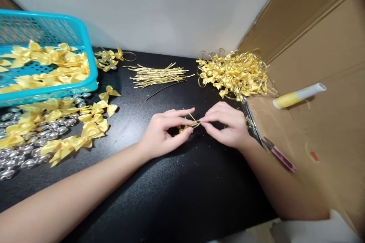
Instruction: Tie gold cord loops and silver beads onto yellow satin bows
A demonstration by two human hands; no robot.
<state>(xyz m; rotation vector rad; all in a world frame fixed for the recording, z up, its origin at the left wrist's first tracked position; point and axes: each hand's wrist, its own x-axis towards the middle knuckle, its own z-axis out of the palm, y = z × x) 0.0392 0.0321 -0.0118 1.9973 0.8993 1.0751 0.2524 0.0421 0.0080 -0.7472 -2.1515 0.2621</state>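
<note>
At the middle of the black table, my left hand (168, 131) pinches a gold cord (194, 124) between thumb and fingers. A yellow ribbon bow (182, 129) shows partly under those fingers; most of it is hidden. My right hand (226, 123) has its thumb and forefinger closed on the cord's other part, close to the left fingertips. Beyond both hands lies a bundle of cut gold cords (159, 75). To the right of it is a heap of yellow bows with gold loops (234, 74).
A turquoise basket (88, 51) of yellow bows stands at left. Loose bows (92, 129) and silver beads (54, 133) lie before it. Several looped bows (107, 59) rest behind. Pink-handled thread snips (281, 155) and a yellow-white tube (299, 95) lie by the cardboard (322, 53) at right.
</note>
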